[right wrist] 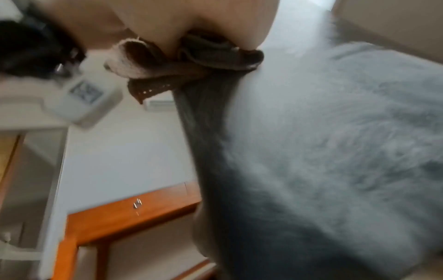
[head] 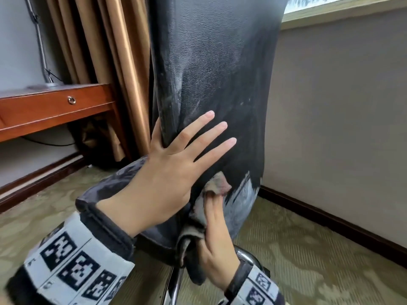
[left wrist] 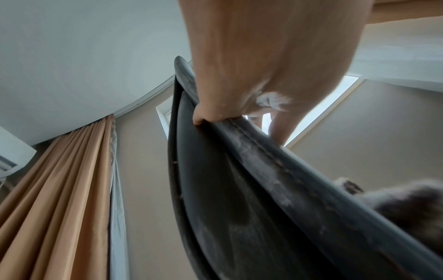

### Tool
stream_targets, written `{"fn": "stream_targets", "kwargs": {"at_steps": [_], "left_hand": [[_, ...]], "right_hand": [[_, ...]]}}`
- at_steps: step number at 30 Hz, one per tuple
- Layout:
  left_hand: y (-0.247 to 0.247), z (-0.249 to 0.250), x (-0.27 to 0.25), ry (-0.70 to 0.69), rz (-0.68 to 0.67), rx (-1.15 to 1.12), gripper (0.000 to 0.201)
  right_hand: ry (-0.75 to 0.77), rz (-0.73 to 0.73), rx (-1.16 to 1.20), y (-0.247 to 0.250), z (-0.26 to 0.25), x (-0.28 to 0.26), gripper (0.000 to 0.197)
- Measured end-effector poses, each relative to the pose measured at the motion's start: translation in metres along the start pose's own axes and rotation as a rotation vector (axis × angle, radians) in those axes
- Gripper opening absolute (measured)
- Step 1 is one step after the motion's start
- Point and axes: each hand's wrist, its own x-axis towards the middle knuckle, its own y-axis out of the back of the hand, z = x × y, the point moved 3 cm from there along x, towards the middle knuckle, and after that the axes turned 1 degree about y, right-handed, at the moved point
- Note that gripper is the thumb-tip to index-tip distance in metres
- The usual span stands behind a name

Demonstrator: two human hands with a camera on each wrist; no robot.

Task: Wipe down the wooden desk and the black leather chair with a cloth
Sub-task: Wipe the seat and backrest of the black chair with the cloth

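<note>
Low, cloth (head: 218, 187) near chair (head: 215, 62) edge

Tan curtain (head: 105, 51) hangs in pleats left of centre, reaching the patterned green carpet (head: 308, 249). Grey wall (head: 341, 106) on the right, dark baseboard (head: 330, 219) below it, window (head: 312, 3) above (only the bottom edge shows). Metal lamp stem (head: 40, 45) far left, cable tied on.

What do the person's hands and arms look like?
The left hand and right hand are bare, with no gloves or rings showing. Fluffy dark grey sleeves cover the arms. Each wrist wears a pale band printed with black-and-white square patterns, like little mazes.
</note>
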Motion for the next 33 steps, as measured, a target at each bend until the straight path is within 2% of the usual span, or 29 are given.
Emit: {"fn": "stream_targets", "kwargs": {"at_steps": [2, 4, 6, 8, 10, 12, 15, 17, 19, 21, 23, 25, 27, 29, 30, 33], "left_hand": [[0.001, -0.001, -0.002, 0.001, -0.007, -0.009, 0.079], [0.001, -0.001, -0.004, 0.005, -0.007, -0.005, 0.076], [0.001, -0.002, -0.005, 0.012, -0.018, 0.018, 0.075], [0.001, -0.004, -0.009, 0.020, -0.030, 0.045, 0.077], [0.002, -0.006, -0.011, 0.030, -0.039, 0.049, 0.078], [0.002, -0.007, -0.011, 0.028, -0.055, 0.030, 0.075], [0.003, -0.010, -0.014, 0.019, -0.048, 0.015, 0.072], [0.003, -0.011, -0.017, 0.023, -0.041, 0.032, 0.077], [0.003, -0.012, -0.019, 0.013, -0.046, 0.045, 0.079], [0.003, -0.013, -0.020, 0.010, -0.052, 0.052, 0.079], [0.002, -0.014, -0.022, 0.013, -0.043, 0.061, 0.077], [0.001, -0.014, -0.022, 0.019, -0.030, 0.068, 0.075], [0.000, -0.013, -0.022, 0.019, -0.020, 0.088, 0.073], [-0.001, -0.011, -0.024, 0.021, -0.026, 0.097, 0.074], [-0.001, -0.011, -0.025, 0.025, -0.026, 0.102, 0.075], [-0.002, -0.015, -0.028, 0.041, -0.026, 0.118, 0.075]], "right_hand": [[0.251, -0.046, -0.226, -0.017, -0.007, -0.021, 0.074], [0.365, -0.108, -0.381, -0.014, 0.012, -0.025, 0.046], [0.457, -0.200, -0.549, -0.020, 0.024, -0.043, 0.038], [0.534, -0.259, -0.608, -0.025, 0.032, -0.065, 0.035], [0.638, -0.304, -0.609, -0.015, 0.021, -0.050, 0.033], [0.749, -0.243, -0.603, -0.006, -0.002, -0.011, 0.031], [0.743, -0.206, -0.605, -0.011, -0.017, 0.017, 0.037], [0.797, -0.381, -0.658, -0.020, 0.001, -0.010, 0.043], [0.820, -0.663, -0.744, -0.022, 0.029, -0.050, 0.053], [0.810, -0.816, -0.813, -0.016, 0.045, -0.070, 0.058], [0.896, -0.796, -0.806, -0.010, 0.043, -0.057, 0.053], [0.979, -0.647, -0.720, -0.002, 0.028, -0.025, 0.047], [0.921, -0.416, -0.648, 0.002, 0.019, -0.002, 0.039], [0.793, -0.307, -0.628, -0.007, 0.020, -0.017, 0.030], [0.753, -0.301, -0.645, -0.015, 0.029, -0.037, 0.026], [0.657, -0.448, -0.722, -0.029, 0.063, -0.099, 0.025]]}}
